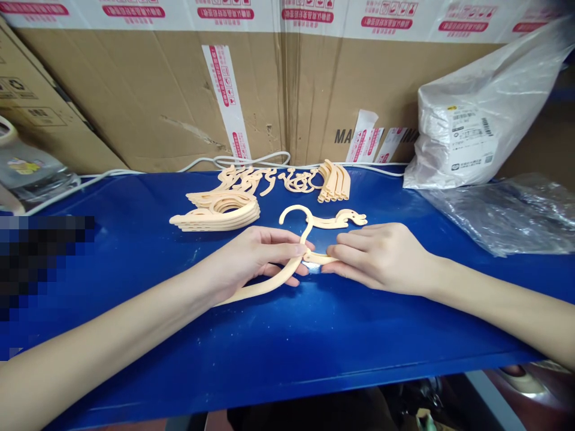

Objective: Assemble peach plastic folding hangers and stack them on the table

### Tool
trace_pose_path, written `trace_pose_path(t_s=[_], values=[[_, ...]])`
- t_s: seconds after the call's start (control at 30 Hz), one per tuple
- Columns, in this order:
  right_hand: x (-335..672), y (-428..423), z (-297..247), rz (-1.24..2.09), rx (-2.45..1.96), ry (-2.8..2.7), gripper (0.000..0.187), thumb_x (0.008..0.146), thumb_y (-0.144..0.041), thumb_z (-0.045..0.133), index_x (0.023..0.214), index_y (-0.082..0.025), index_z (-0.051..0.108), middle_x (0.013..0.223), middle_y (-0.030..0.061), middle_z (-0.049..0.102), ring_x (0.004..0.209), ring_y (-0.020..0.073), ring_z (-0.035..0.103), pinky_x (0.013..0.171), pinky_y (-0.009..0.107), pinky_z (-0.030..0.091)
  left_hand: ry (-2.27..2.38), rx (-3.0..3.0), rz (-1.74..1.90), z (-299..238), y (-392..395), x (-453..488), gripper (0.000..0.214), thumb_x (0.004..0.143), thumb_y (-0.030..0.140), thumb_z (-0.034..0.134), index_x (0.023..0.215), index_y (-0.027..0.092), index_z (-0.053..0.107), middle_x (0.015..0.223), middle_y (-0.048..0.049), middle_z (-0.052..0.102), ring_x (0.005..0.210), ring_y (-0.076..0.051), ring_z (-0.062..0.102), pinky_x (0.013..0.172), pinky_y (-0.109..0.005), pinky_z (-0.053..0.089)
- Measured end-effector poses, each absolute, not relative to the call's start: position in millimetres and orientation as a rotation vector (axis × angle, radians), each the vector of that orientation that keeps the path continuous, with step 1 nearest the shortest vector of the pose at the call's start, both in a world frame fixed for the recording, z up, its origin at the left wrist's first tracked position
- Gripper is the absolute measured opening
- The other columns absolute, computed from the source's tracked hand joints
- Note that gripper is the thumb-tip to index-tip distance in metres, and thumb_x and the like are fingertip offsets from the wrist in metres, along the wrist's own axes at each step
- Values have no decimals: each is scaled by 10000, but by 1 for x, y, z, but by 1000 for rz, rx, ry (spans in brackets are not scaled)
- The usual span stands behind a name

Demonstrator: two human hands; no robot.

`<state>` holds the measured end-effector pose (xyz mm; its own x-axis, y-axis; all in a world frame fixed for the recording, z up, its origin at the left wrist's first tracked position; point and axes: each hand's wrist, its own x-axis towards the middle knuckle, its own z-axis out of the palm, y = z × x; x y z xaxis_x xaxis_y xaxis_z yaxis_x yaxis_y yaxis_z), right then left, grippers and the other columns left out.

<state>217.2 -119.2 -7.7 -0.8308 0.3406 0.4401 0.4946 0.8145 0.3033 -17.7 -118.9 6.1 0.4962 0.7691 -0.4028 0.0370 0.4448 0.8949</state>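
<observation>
Between both hands is a cream plastic folding hanger (269, 284), its curved hook pointing up and its long arm slanting down to the left. My left hand (265, 254) pinches it at the joint below the hook. My right hand (380, 257) is closed round the short arm on the right, its far end hidden by the fingers. Just behind the hook, a loose cream hanger piece (336, 220) with an animal-shaped end lies on the table. A stack of cream hanger parts (220, 214) sits behind my left hand.
Further back on the blue table (278, 353) lie small hook pieces (245, 178) and a bundle of curved arms (335, 181). A white cable (251, 160) runs along cardboard boxes (171, 96). At right are a white plastic bag (462, 131) and clear plastic film (516, 215).
</observation>
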Motion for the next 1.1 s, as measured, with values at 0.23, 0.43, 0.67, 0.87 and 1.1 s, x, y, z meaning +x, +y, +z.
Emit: trace_pose_path(t_s=[0.23,0.43,0.67,0.87,1.1], values=[[217,-124,-3,-461,-698,-2684,466,1032,-395,378,727,-173,652,592,-20,606,499,92,546,475,278,255,976,997,539,9,-119,-14,58,840,142,698,860,149,752,740,-42,749,677,-130,702,604,-185,589],[220,-121,-5,-396,-753,-2681,485,1028,-427,367,717,-174,641,567,-23,591,471,92,534,465,272,230,990,1056,537,5,-119,-11,104,860,169,680,932,139,749,687,-34,725,616,-112,666,577,-177,555],[224,-119,-8,-345,-786,-2700,483,1017,-449,385,721,-173,649,563,-25,593,456,88,506,471,267,217,976,1174,507,1,-118,-8,196,919,229,600,1014,114,727,844,-87,753,549,-98,625,474,-178,505],[225,-116,-7,-264,-802,-2706,464,1014,-444,394,745,-173,657,578,-18,607,458,81,485,478,267,205,953,1226,484,1,-117,-5,230,935,222,560,1038,114,736,786,-79,746,518,-92,593,452,-178,483],[225,-116,-7,-211,-805,-2714,474,1015,-449,385,734,-176,652,582,-17,601,467,85,487,481,268,207,950,1227,473,-1,-117,-8,233,919,245,591,1060,129,735,796,-81,749,523,-94,592,456,-182,481]])
